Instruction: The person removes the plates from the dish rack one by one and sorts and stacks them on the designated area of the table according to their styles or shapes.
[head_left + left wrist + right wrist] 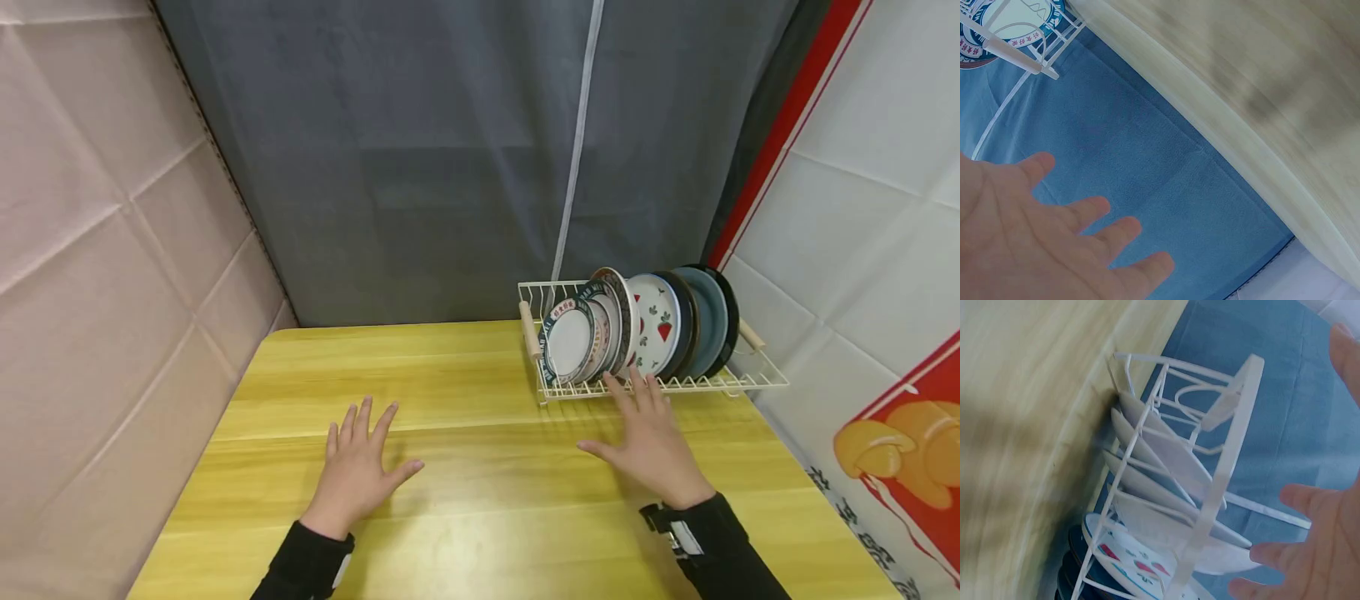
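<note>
My left hand [352,475] hovers over the left half of the wooden table [480,533], fingers spread and holding nothing. My right hand [651,442] is spread too, its fingertips just in front of a white wire dish rack [546,395]; whether they touch it I cannot tell. Several plates stand on edge in the rack: a patterned-rim plate [568,343] at the left, a white plate with strawberries [657,321], a blue-grey plate [711,321] and a black plate [729,317] at the right. In the right wrist view, the fingers appear beside the rack's wire frame [1210,506].
A dark grey-blue curtain [450,208] hangs behind the table, with a white cord [573,158] running down it. Pale panels [112,333] stand at the left, and white panels [862,217] with a red printed picture [922,450] at the right. The rack has wooden handles [528,330].
</note>
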Demonstrator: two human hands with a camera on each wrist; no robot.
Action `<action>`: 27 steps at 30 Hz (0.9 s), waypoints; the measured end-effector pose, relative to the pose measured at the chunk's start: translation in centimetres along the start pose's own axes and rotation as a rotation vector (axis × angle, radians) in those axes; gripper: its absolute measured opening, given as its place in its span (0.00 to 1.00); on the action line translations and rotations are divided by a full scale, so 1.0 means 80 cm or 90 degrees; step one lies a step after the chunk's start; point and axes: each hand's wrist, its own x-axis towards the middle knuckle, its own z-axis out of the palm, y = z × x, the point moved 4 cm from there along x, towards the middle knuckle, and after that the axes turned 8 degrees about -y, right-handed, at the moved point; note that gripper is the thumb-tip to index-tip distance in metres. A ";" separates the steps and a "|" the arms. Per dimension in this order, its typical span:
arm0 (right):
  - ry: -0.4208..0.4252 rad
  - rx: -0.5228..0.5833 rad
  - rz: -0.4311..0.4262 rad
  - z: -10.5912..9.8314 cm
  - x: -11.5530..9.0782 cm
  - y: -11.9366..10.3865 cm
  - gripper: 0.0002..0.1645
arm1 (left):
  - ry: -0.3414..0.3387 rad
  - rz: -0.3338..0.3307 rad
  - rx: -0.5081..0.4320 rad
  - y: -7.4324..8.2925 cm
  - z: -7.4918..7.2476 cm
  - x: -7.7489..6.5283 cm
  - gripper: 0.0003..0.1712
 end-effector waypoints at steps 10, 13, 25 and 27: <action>-0.013 0.010 0.032 -0.016 0.004 0.020 0.73 | -0.004 0.001 -0.002 -0.002 0.001 0.005 0.57; -0.008 0.011 0.040 -0.021 0.004 0.027 0.74 | -0.009 -0.001 0.000 -0.003 0.003 0.005 0.57; 0.030 0.005 0.054 -0.039 0.007 0.052 0.75 | 0.001 0.001 0.011 -0.005 0.004 0.005 0.57; 0.036 0.004 0.055 -0.041 0.008 0.057 0.75 | 0.002 0.001 0.009 -0.004 0.004 0.005 0.56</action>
